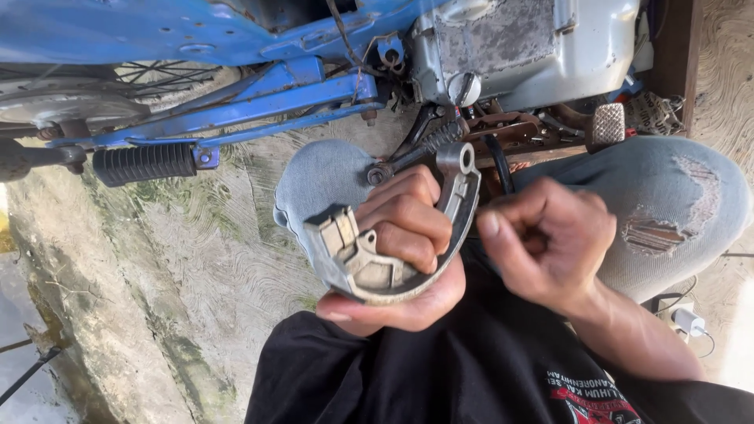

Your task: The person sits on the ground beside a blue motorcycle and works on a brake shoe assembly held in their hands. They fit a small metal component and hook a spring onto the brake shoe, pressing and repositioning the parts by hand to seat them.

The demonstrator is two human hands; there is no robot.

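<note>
While the curved grey brake shoe (393, 259) is gripped in the left hand (397, 251), with fingers wrapped through its inner arc, its long axis is seen running from the flat end at lower left up to the round eye at upper right, above the black shirt (440, 369). The right hand (550, 239) is held just beside that upper end, curled narrow into a loose fist, and whether anything is pinched in it cannot be told. A red printed patch is visible on the shirt at lower right; a white charger (689, 320) lies by the knee.
</note>
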